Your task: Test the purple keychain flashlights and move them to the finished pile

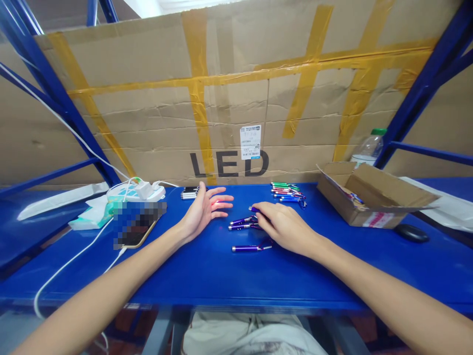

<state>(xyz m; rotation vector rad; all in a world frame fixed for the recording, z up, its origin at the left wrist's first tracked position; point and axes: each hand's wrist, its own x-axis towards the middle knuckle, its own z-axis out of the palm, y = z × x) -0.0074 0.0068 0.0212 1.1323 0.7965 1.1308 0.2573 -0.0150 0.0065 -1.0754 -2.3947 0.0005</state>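
My right hand (pixel 288 226) is closed around a small purple laser pointer (pixel 253 209), its tip sticking out to the left. A red glow falls on the fingers of my left hand (pixel 199 214), which is held up with its fingers spread and nothing in it. Just below my right hand lie several purple pointers with clips, one (pixel 242 227) partly hidden by the fingers. Nearer to me, a single purple pointer (pixel 246 249) lies apart on the blue table (pixel 192 281).
Green, red and blue pointers (pixel 286 191) lie in a group at the back. Black and white ones (pixel 189 195) sit behind my left hand. At right are an open cardboard box (pixel 377 197) and a black mouse (pixel 412 232); at left, a phone (pixel 138 229) and a power strip (pixel 148 192).
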